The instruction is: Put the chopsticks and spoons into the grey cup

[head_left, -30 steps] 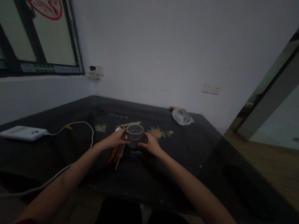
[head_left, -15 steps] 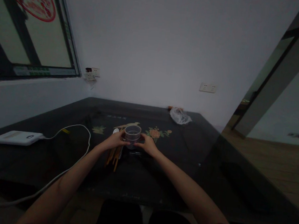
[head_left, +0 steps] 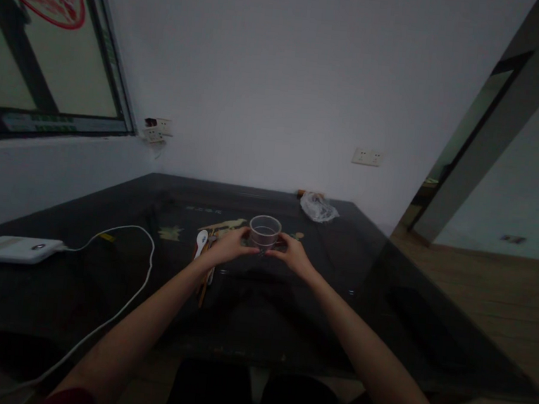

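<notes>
A clear plastic cup stands upright between my two hands over the dark table. My left hand is curved round its left side, with the thumb across the front. On the other side my right hand grips it the same way, thumb tips nearly meeting. Whether the cup's base touches the table I cannot tell. Left of the cup, partly behind my left hand and forearm, lie a white spoon and several chopsticks.
A white power bank with a long white cable lies on the left of the dark table. A crumpled clear plastic bag rests at the back near the wall. A dark flat object is at the right.
Both hands have moved the cup to the right, away from the chopsticks and spoon. More of the spoon shows now. The camera view has shifted slightly.
</notes>
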Motion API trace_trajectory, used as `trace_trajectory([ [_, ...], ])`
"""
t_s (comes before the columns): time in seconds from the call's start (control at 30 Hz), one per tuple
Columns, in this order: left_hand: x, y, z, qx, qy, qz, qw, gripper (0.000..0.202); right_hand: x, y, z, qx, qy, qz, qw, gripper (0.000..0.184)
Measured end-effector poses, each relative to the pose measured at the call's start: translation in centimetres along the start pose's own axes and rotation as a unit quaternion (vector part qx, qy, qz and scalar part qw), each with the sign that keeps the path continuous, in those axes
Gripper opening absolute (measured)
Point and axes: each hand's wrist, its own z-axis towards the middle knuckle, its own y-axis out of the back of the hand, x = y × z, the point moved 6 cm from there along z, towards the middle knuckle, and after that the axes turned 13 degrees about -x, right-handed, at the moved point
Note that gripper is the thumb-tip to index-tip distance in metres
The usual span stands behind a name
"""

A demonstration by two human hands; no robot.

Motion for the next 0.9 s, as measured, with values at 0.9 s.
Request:
trace_trajectory([
  [0.9, -2.3, -10.2, -3.8, -0.022, -0.008, -0.237, 0.971, 0.056, -3.3, 8.0, -4.2, -0.004, -0.052, -0.047, 0.998, 0.049],
])
